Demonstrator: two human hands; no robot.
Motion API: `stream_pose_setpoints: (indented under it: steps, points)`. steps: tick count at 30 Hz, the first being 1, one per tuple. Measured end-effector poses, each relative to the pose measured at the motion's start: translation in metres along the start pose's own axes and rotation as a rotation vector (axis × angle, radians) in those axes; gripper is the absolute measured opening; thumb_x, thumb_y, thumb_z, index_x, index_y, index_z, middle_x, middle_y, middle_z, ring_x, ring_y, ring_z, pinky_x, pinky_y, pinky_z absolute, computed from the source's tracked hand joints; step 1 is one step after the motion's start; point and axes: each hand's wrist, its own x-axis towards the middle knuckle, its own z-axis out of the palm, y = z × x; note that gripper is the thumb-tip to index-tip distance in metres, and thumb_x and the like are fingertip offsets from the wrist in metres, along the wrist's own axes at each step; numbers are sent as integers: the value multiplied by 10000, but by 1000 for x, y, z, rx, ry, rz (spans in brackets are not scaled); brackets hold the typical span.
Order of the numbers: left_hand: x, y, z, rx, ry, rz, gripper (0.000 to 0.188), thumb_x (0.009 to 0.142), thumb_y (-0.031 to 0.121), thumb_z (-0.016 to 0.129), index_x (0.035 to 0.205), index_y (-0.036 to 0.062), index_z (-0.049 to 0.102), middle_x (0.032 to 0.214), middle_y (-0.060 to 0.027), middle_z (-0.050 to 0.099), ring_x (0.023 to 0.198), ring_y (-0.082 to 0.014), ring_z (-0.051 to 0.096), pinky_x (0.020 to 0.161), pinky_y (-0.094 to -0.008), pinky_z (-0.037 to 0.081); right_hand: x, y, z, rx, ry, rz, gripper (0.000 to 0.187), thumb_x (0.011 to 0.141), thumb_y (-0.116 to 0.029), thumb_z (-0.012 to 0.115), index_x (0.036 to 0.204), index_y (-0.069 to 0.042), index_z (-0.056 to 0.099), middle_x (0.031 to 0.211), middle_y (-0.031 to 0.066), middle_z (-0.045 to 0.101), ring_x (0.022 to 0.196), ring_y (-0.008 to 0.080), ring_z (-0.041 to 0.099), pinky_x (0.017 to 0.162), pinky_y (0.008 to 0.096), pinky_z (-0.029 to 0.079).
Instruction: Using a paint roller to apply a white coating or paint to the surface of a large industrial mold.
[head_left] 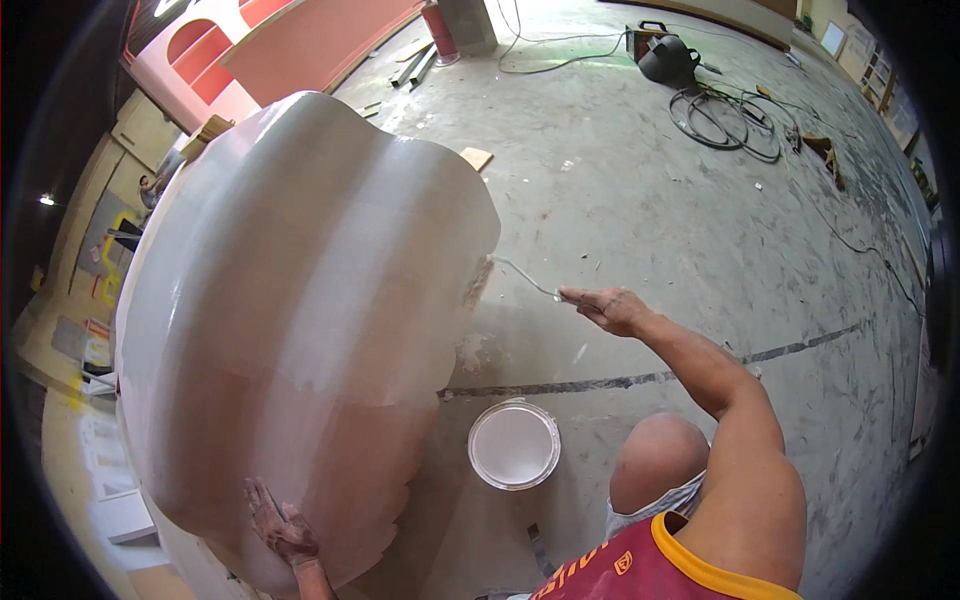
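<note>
Right hand (613,308): closed around the paint roller (479,281)
Roller head: at the curved panel (330,250)'s right edge
Left hand (285,525): open against its lower part
Coat: upper stretch seems covered; pinkish lower band apparently left
Bucket (514,445): beside the panel

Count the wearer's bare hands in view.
2: left hand at the near end of the curved panel, right hand holding the roller at its right edge; neither is hidden.

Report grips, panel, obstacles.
Right grip holding paint roller, at edge of wavy panel. Left grip open, at panel's lower end. Panel grey above, pinkish below. White bucket beside it, roller clear.
</note>
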Motion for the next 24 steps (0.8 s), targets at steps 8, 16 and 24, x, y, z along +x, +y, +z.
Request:
stream_pose_setpoints:
  steps: [8,16,24]
  points:
    - [3,-7,3,-32,36,66,687,1065,484,329,1551,19,468,1605,-190,458,1495,-378,412,1217,-535,300,48,-27,-3,298,298,-177,542,1049,-277,583,1561,-381,440,1294,81,710,1039,361,712,902,451,575]
    - [1,-11,7,-21,55,91,675,1074,466,326,1534,-3,483,1587,-216,472,1484,-394,422,1224,-525,301,21,25,52,-17,44,6,561,1048,-286,575,1575,-389,416,1265,106,716,1031,351,713,878,447,575]
    - [3,-5,2,-31,44,98,681,1073,476,326,1533,-1,485,1580,-221,478,1472,-399,437,1215,-531,311,20,-46,25,281,381,-267,520,1036,-252,608,1540,-275,480,1147,107,747,935,363,717,806,470,573]
